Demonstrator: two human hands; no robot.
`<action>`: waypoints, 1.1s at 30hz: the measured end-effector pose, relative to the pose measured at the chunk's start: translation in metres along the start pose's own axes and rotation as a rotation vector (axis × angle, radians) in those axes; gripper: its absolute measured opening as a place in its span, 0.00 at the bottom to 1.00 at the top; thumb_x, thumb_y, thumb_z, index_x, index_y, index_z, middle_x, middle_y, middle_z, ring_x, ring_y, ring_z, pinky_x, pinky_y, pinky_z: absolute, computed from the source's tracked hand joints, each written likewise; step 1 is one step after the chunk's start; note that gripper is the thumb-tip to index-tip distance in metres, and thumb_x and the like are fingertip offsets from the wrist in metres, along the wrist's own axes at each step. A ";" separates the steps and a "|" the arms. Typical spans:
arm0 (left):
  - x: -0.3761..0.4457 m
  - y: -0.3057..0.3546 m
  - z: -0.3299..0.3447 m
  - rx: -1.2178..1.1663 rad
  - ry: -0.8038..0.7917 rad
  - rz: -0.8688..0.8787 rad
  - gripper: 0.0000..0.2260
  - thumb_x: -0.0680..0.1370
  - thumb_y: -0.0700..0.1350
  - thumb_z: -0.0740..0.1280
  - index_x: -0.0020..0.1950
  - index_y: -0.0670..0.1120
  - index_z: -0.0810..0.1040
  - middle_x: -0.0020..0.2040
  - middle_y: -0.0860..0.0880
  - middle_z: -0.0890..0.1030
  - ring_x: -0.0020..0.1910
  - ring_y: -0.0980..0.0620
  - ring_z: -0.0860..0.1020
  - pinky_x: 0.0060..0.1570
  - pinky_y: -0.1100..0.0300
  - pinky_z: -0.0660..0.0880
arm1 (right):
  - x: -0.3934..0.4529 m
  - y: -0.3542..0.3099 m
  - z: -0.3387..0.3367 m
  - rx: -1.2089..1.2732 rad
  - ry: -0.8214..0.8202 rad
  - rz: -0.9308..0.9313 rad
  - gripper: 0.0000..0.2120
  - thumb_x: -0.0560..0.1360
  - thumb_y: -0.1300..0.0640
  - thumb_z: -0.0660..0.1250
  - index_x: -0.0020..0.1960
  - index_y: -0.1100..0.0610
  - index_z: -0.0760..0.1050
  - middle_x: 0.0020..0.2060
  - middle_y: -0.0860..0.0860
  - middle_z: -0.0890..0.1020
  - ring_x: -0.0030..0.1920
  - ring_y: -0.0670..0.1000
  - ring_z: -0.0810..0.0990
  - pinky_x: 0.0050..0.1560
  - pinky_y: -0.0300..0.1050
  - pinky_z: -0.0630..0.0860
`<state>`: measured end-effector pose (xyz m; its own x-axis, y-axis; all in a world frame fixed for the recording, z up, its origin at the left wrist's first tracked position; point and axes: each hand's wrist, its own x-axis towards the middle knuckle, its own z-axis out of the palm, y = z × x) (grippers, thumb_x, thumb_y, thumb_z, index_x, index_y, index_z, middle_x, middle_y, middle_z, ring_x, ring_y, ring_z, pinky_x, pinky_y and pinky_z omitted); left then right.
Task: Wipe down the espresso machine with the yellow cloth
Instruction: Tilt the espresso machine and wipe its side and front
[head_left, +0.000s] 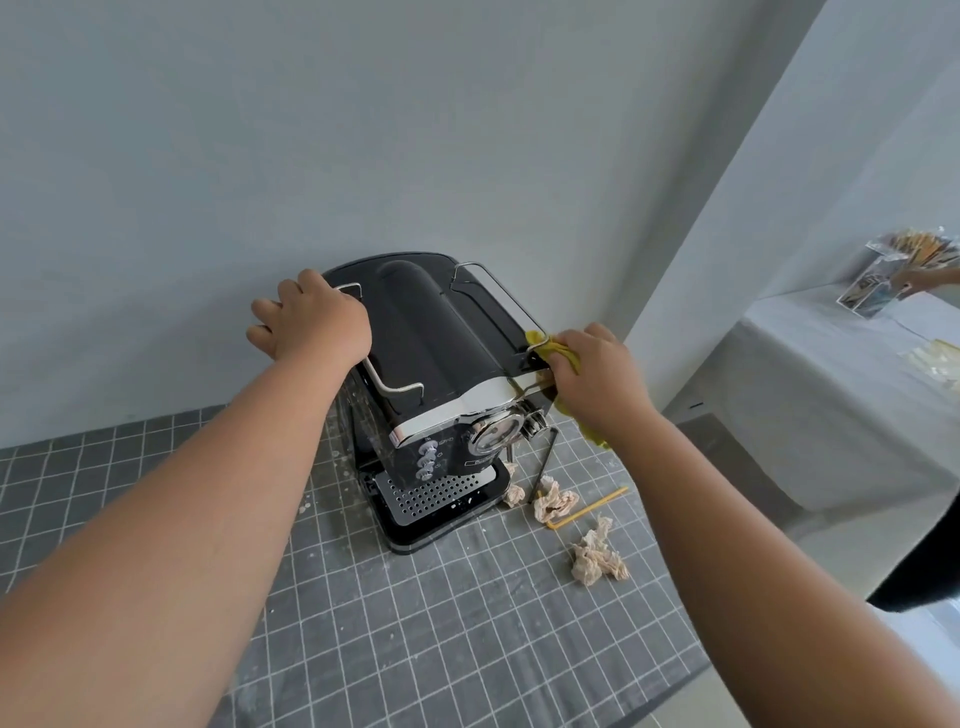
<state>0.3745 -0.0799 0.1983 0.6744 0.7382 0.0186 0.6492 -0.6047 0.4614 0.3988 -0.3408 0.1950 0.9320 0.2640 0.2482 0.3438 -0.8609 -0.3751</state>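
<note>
Fingers (563, 345) w/ yellow cloth (550, 351); machine (431, 332) label unreadable

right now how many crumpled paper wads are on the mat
3: one at the drip tray's right corner, one just right of it by the yellow straw, one nearer the camera. More may hide behind the espresso machine.

Two bare forearms, sleeveless, no rings or watch

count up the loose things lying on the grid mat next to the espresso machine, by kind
crumpled tissue wads: 3
yellow straw: 1
total: 4
</note>
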 end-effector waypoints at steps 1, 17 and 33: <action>0.000 0.000 0.001 0.004 0.000 -0.001 0.15 0.80 0.45 0.52 0.66 0.43 0.65 0.66 0.43 0.68 0.64 0.40 0.62 0.58 0.48 0.60 | 0.000 0.004 0.000 0.047 -0.013 -0.023 0.12 0.79 0.55 0.60 0.58 0.54 0.78 0.46 0.50 0.73 0.43 0.51 0.74 0.44 0.43 0.69; 0.000 0.001 0.001 0.021 -0.006 -0.014 0.16 0.81 0.46 0.52 0.67 0.43 0.64 0.67 0.43 0.67 0.66 0.39 0.61 0.60 0.47 0.60 | 0.004 0.040 -0.044 -0.041 -0.130 -0.355 0.14 0.77 0.63 0.63 0.58 0.51 0.80 0.47 0.51 0.75 0.42 0.51 0.75 0.45 0.45 0.73; 0.001 0.001 -0.002 0.007 -0.007 -0.007 0.15 0.81 0.46 0.51 0.66 0.43 0.65 0.67 0.43 0.68 0.66 0.39 0.61 0.59 0.47 0.59 | 0.001 0.033 -0.029 0.044 0.004 -0.054 0.13 0.79 0.57 0.61 0.61 0.50 0.77 0.47 0.49 0.74 0.45 0.51 0.73 0.46 0.41 0.66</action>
<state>0.3748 -0.0790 0.2008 0.6721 0.7404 0.0088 0.6567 -0.6015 0.4550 0.4074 -0.3815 0.2089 0.9114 0.3079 0.2730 0.3986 -0.8254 -0.3998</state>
